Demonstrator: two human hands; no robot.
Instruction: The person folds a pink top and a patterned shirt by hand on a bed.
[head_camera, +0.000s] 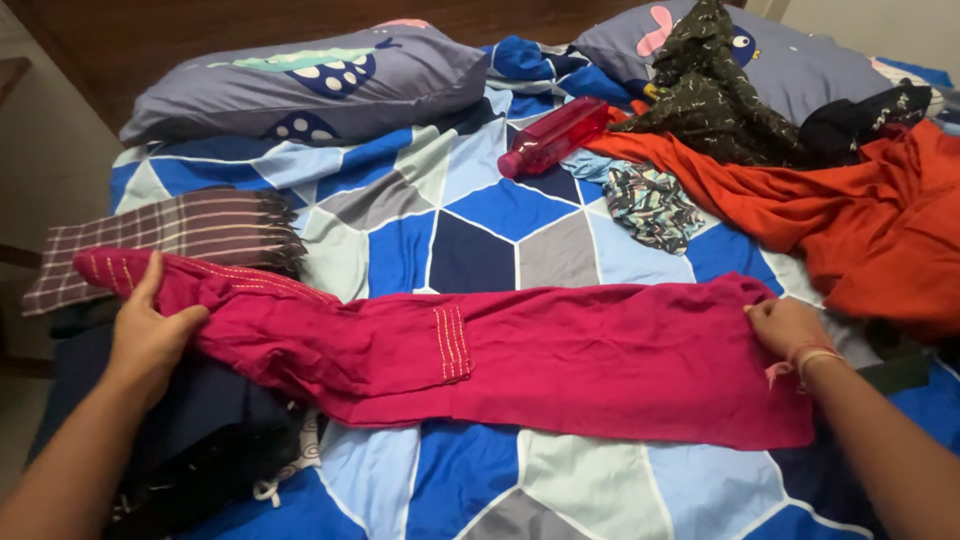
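A long magenta garment (560, 355) with yellow stitching lies stretched across the bed from left to right. My left hand (148, 335) grips its left end, thumb up over the cloth, beside a brown checked cloth (190, 228). At the garment's right end my right hand (788, 328) pinches the edge; a pale band sits on that wrist. Dark navy clothing (200, 420) lies bunched under my left forearm.
The bed has a sheet of blue, grey and white hexagons (480, 230). Two grey printed pillows (310, 80) lie at the head. A red bottle (555, 135) lies on its side. An orange cloth (860, 215), a dark patterned garment (710, 95) and a small printed piece (650, 205) are heaped at the right.
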